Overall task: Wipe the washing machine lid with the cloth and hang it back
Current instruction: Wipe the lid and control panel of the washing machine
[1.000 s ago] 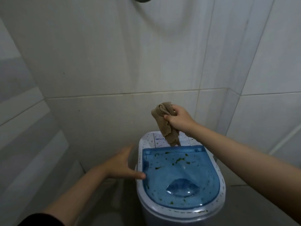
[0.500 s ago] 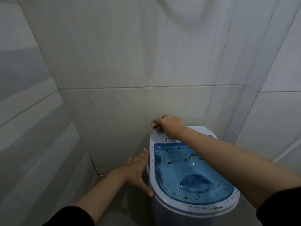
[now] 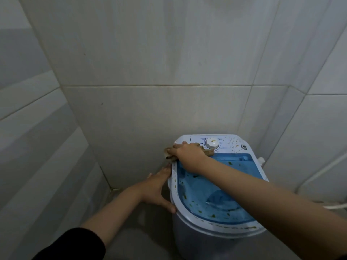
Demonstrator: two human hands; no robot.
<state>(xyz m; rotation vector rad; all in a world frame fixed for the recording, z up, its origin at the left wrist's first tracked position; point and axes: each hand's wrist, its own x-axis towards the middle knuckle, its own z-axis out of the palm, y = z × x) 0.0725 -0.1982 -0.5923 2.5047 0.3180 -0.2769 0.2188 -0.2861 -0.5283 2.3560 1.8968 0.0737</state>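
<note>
A small white washing machine (image 3: 189,239) stands in the tiled corner. Its translucent blue lid (image 3: 221,201) is speckled with green bits. My right hand (image 3: 187,153) presses a brown cloth (image 3: 167,153) flat on the white top panel at the lid's back left corner. Only the cloth's ends show, on either side of the hand. My left hand (image 3: 157,188) rests flat against the machine's left rim, fingers spread, holding nothing. A white dial (image 3: 212,143) sits just right of the right hand.
Grey tiled walls close in behind and on both sides of the machine. A white hose or cable (image 3: 319,171) runs down the right wall to the floor. The grey floor (image 3: 142,239) lies to the left of the machine.
My right hand came down from holding the cloth bunched above the machine and now presses it on the top panel. My left hand moved onto the left rim. The view tilted down.
</note>
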